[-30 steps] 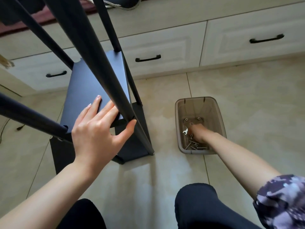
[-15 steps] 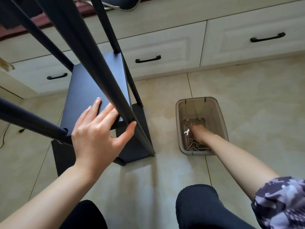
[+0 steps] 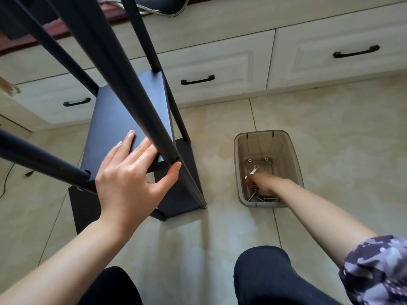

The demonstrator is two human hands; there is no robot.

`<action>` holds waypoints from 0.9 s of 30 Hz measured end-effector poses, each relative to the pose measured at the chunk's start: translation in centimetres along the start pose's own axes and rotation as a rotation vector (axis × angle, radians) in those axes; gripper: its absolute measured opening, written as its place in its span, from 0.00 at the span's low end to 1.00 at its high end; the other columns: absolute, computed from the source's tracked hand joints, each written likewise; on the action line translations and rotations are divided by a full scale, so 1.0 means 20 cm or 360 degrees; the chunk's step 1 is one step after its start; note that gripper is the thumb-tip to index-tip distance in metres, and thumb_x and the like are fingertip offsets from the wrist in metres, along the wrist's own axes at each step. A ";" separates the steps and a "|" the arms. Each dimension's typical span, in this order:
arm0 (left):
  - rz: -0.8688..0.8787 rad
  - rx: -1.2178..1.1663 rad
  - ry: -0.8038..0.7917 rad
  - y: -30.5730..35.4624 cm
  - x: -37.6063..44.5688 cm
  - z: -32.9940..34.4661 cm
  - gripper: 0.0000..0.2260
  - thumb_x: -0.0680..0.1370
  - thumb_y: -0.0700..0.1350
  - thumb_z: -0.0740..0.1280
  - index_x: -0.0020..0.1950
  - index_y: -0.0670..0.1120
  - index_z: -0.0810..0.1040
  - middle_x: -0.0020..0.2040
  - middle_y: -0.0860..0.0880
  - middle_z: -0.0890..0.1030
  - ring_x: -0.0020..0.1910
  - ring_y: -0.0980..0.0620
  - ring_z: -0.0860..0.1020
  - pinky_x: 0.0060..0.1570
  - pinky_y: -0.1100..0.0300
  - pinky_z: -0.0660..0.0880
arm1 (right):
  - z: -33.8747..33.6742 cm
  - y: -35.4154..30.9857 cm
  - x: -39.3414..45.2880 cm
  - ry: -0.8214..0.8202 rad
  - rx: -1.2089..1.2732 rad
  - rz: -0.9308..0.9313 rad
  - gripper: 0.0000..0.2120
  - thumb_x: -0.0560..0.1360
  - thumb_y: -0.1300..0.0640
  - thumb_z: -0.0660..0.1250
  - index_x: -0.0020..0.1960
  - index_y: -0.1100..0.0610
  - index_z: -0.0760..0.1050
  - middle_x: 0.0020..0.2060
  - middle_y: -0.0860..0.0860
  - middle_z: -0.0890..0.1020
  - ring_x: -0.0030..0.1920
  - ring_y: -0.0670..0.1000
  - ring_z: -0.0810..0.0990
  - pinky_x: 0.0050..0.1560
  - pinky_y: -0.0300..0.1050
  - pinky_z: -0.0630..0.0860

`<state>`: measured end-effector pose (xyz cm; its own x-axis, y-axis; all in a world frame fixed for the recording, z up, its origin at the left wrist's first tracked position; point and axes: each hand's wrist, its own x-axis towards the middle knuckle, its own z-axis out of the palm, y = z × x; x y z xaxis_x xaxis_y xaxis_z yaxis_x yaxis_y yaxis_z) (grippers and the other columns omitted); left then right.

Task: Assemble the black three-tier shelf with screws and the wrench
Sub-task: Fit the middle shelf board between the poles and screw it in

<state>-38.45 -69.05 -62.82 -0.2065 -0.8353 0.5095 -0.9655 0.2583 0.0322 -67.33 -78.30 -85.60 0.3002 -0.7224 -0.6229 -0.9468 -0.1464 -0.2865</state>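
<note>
The black shelf frame [image 3: 132, 111] stands on the floor at left, its long poles rising toward the camera. My left hand [image 3: 130, 179] holds the near edge of the middle shelf board [image 3: 123, 119], fingers flat on top and thumb against the near right pole [image 3: 141, 102]. My right hand [image 3: 262, 183] reaches into the translucent grey bin [image 3: 293, 155], fingers curled on the small silver wrench [image 3: 252, 171], whose end sticks out past the fingertips. Several screws [image 3: 261, 197] lie on the bin's floor by the hand.
White drawers with black handles [image 3: 197, 80] run along the back. A dark cable [image 3: 13, 177] lies on the beige tile floor at far left. My knees in black trousers [image 3: 266, 278] fill the bottom edge. A bottom shelf board [image 3: 180, 194] rests on the tiles.
My right hand has curled onto the wrench, and the wrench has tipped up from where it lay. The left hand has stayed on the shelf board.
</note>
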 end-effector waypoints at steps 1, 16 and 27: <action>-0.0001 0.0004 0.0003 0.00 0.00 0.00 0.21 0.79 0.57 0.67 0.62 0.43 0.84 0.63 0.46 0.82 0.67 0.39 0.77 0.62 0.40 0.75 | 0.00 -0.01 0.00 0.0015 -0.0001 0.0025 0.17 0.75 0.69 0.60 0.62 0.57 0.71 0.60 0.57 0.73 0.52 0.55 0.74 0.44 0.42 0.69; -0.0067 -0.0014 -0.0133 0.02 0.00 -0.03 0.23 0.79 0.60 0.64 0.63 0.45 0.83 0.66 0.47 0.80 0.71 0.38 0.73 0.68 0.42 0.70 | -0.17 -0.04 -0.23 0.0143 0.0186 0.0075 0.08 0.74 0.60 0.70 0.52 0.60 0.78 0.52 0.56 0.82 0.52 0.55 0.80 0.50 0.42 0.75; -0.0236 -0.0053 -0.0752 0.04 0.07 -0.19 0.28 0.81 0.61 0.63 0.79 0.55 0.64 0.80 0.55 0.63 0.80 0.45 0.57 0.76 0.48 0.58 | -0.72 -0.61 -0.85 0.0190 0.1005 -0.0546 0.07 0.75 0.62 0.71 0.43 0.54 0.75 0.43 0.52 0.87 0.42 0.45 0.84 0.37 0.37 0.77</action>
<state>-38.82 -68.13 -58.86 -0.1242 -0.9909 0.0523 -0.9859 0.1292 0.1060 -62.45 -74.07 -61.01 0.5192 -0.7799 -0.3495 -0.5436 0.0142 -0.8392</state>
